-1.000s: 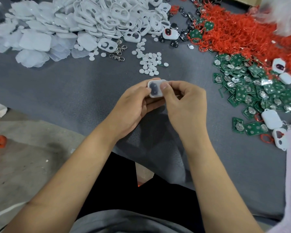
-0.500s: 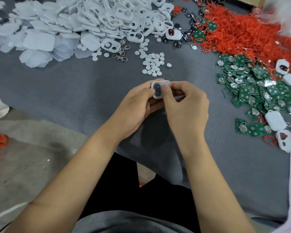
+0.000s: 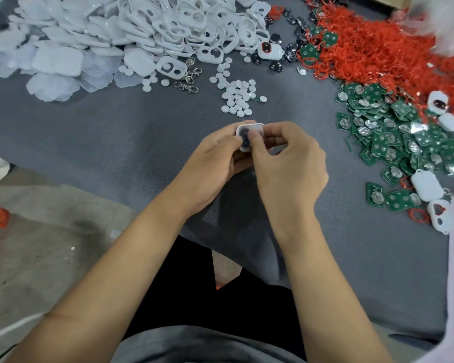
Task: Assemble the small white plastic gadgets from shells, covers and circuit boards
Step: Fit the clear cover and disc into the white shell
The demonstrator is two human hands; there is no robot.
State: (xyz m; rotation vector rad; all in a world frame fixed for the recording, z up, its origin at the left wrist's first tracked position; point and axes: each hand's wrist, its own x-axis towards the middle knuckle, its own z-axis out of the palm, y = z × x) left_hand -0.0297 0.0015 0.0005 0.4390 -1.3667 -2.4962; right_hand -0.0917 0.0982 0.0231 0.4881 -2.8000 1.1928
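At the centre of the frame we hold one small white gadget (image 3: 249,136) between both hands, lifted just above the grey counter (image 3: 116,132). Our left hand (image 3: 215,163) cradles it from the left and beneath, fingers curled round its edge, while our right hand (image 3: 288,163) pinches it from the right, thumb tip pressing on its dark-windowed face. We judge this two-sided grip is there to steady the shell while the parts are pressed together; whether they are fully seated we cannot tell.

Outward, the supplies lie in sorted heaps, each kind kept apart, probably so that each can be reached without searching. Just above the hands sits a loose cluster of small white discs (image 3: 237,96), a few dozen. To their left lie two metal clasps (image 3: 188,81). In the upper left spreads a heap of white shells and covers (image 3: 142,30), too many to count. In the upper right is a tangle of red rings (image 3: 372,48), also beyond counting. Right of the hands lies a spread of green circuit boards (image 3: 393,132), several dozen, with five or so finished-looking white units (image 3: 426,184) scattered along its edge.
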